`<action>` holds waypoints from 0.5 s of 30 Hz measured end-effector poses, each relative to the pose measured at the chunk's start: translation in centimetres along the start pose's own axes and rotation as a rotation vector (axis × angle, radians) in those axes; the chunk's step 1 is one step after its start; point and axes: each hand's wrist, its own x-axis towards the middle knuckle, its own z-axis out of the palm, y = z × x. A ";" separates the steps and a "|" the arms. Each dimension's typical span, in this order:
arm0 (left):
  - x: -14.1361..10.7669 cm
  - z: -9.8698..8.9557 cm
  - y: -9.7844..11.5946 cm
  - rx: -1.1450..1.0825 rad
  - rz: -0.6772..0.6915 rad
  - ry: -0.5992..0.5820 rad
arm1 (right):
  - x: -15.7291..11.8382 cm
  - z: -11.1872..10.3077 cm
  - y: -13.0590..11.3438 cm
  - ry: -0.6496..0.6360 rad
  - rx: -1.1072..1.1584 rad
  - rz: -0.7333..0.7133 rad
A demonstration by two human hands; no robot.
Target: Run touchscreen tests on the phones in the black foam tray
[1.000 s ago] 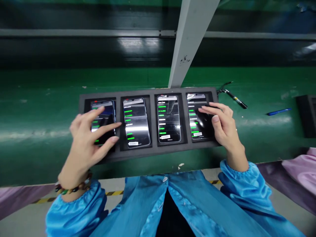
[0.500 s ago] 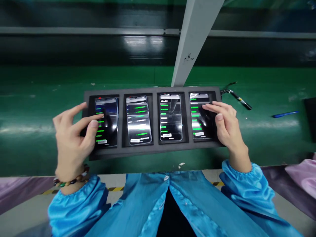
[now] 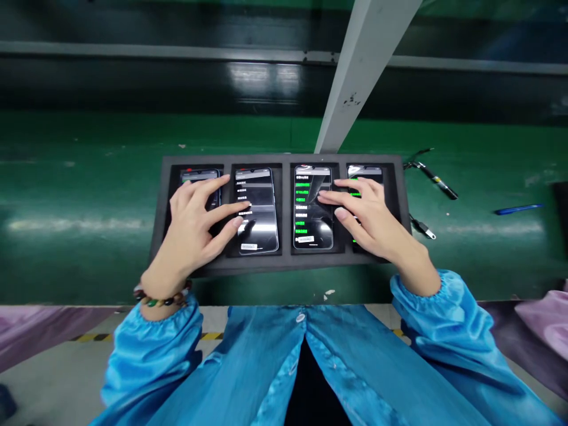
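Observation:
Several smartphones lie face up, screens lit, in separate slots of a dark foam tray. My left hand has its fingers spread, its index fingertip at the screen of the second phone from the left. Beneath that hand the leftmost phone is mostly covered. Over the third phone reaches my right hand, fingers stretched out near the screen's right edge. It partly hides the rightmost phone. Green and white text lines show on the third screen; the second shows white lines.
A grey post rises behind the tray from the green table. To the tray's right lie a black pen-like tool, a cable with a plug and a blue pen. Pink sleeves of other people appear at both sides.
My left hand has moved right from the leftmost phone to the second. My right hand has moved left from the rightmost phone to the third. The second screen's green lines now appear white.

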 end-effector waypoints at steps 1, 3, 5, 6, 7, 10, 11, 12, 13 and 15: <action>0.1 0.1 0.0 -0.001 -0.010 0.002 | 0.0 0.1 0.0 0.011 -0.007 0.002; 0.0 0.1 0.1 -0.007 -0.011 -0.002 | -0.3 0.2 0.1 0.018 -0.009 -0.013; -0.3 0.1 0.1 -0.015 0.000 -0.003 | -0.7 0.4 0.3 0.015 -0.005 -0.029; -0.4 0.1 0.2 -0.017 0.003 -0.001 | -0.8 0.4 0.4 0.016 -0.003 -0.032; -0.5 0.0 0.2 -0.015 0.005 0.001 | -1.0 0.5 0.5 0.020 -0.003 -0.031; -0.9 -0.1 0.4 -0.007 0.010 0.027 | -1.2 0.5 0.5 0.032 0.006 -0.036; -1.0 -0.2 0.4 -0.003 0.002 0.056 | -1.2 0.5 0.4 0.042 0.008 -0.033; -1.1 -0.3 0.5 0.001 -0.013 0.090 | -1.2 0.6 0.3 0.058 0.007 -0.027; -1.2 -0.4 0.5 0.007 -0.033 0.120 | -1.3 0.6 0.2 0.079 0.002 -0.020; -1.3 -0.4 0.7 0.018 -0.060 0.143 | -1.4 0.7 0.1 0.124 -0.014 -0.013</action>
